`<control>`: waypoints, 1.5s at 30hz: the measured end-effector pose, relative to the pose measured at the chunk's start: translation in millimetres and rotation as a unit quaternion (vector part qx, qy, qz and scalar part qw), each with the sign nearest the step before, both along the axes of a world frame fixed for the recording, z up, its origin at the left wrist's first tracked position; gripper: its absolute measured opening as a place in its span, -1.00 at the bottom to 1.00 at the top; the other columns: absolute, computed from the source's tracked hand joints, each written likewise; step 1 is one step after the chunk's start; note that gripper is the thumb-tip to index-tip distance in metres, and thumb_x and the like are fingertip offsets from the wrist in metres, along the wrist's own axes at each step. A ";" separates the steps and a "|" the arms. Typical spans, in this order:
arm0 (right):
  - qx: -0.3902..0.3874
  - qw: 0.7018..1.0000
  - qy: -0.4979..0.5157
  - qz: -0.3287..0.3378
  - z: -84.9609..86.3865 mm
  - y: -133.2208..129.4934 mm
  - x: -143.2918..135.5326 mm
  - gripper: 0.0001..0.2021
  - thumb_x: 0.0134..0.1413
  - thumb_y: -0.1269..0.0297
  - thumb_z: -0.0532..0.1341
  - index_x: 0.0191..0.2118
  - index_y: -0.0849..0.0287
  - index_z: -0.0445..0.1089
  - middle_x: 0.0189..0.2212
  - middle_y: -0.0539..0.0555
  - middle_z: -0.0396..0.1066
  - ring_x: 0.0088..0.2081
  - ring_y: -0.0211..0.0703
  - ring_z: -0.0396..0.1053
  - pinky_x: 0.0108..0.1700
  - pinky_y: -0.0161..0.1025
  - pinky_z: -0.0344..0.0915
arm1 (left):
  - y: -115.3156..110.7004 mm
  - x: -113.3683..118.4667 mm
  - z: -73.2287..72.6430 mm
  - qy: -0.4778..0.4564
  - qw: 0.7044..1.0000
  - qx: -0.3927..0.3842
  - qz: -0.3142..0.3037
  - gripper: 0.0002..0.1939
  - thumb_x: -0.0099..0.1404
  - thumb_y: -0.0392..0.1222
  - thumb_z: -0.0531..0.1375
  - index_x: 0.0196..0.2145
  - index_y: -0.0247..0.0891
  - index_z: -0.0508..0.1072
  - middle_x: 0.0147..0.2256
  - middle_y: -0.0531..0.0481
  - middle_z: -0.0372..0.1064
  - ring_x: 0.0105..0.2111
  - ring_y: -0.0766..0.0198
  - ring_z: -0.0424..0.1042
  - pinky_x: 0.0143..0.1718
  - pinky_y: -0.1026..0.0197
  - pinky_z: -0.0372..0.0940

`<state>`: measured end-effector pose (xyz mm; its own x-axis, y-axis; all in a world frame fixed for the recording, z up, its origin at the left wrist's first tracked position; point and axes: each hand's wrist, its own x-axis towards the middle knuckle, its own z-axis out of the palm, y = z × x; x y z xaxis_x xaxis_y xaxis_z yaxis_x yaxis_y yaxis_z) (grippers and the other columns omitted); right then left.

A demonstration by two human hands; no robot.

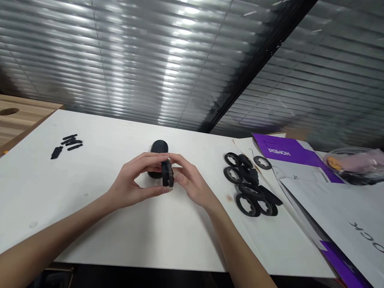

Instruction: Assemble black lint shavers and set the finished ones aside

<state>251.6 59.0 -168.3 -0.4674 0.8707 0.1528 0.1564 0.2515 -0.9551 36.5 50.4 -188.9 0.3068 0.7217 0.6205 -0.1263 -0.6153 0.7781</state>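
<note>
Near the middle of the white table, my left hand (136,180) and my right hand (189,178) hold a small black disc-like part (165,173) between them. It is turned edge-on, with the left fingers above and the left thumb below. My right fingertips press on its right side. Just behind the hands stands a rounded black object (159,147), its lower portion partly covered by my fingers. What is on the face of the held part cannot be made out.
Several black rings (233,175) and dark parts lie to the right. Thin black strips (72,141) lie at the left. Purple and white packaging (282,151) and a clear plastic bag (357,164) are at the far right. Blinds (135,60) rise behind the table (120,240).
</note>
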 end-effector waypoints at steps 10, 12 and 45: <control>-0.113 0.990 0.065 -0.055 4.5 -13.3 -18.5 -0.59 0.32 -0.17 0.21 -0.06 0.11 0.37 -0.43 -0.05 0.38 -0.55 -0.26 0.34 -0.44 -0.25 0.33 | -4.4 4.4 -2.6 0.034 0.998 0.033 0.028 -0.40 0.30 -0.28 0.43 0.25 0.01 0.48 0.17 -0.17 0.46 0.11 0.06 0.52 0.01 0.07 0.59; -0.141 0.985 0.070 -0.076 5.5 -15.0 -21.7 -0.61 0.29 -0.18 0.23 -0.12 0.08 0.33 -0.50 -0.11 0.31 -0.56 -0.27 0.26 -0.48 -0.28 0.24 | -5.4 4.8 -4.4 0.035 0.999 0.023 0.033 -0.37 0.27 -0.28 0.45 0.25 0.01 0.47 0.19 -0.16 0.44 0.10 0.06 0.52 0.01 0.07 0.59; -0.149 0.980 0.097 -0.086 7.4 -11.7 -29.5 -0.66 0.25 -0.12 0.24 -0.25 0.05 0.27 -0.52 -0.13 0.19 -0.50 -0.29 0.08 -0.42 -0.32 0.09 | -5.6 4.6 -5.7 0.008 0.999 -0.018 0.037 -0.42 0.27 -0.30 0.45 0.21 -0.06 0.50 0.02 -0.12 0.48 -0.10 0.14 0.60 -0.03 0.05 0.61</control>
<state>222.1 47.3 -161.0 -0.2981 0.9533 -0.0495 -0.0196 -0.0579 -0.9981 41.2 44.8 -194.6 0.2611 0.7647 0.5891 -0.0695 -0.5938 0.8016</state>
